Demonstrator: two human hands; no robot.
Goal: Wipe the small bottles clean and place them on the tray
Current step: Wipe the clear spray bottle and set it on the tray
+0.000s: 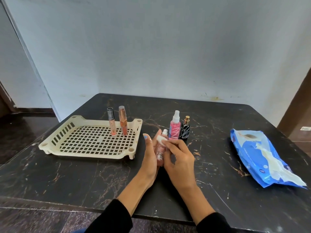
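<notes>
step: wiping | left hand [150,154] holds the pink bottle [160,148] upright above the table, right of the tray [50,145] | right hand [178,158] pinches the wipe [161,140] at its neck | we should grip firmly, turn the bottle, wipe downward

One head-worn view is given, aimed forward and down from close above the near edge of the table [218,190], with the wall [168,47] faced beyond.

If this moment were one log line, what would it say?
step: wiping | left hand: holds pale pink bottle | right hand: rubs white pad | tray: two tubes standing
</notes>
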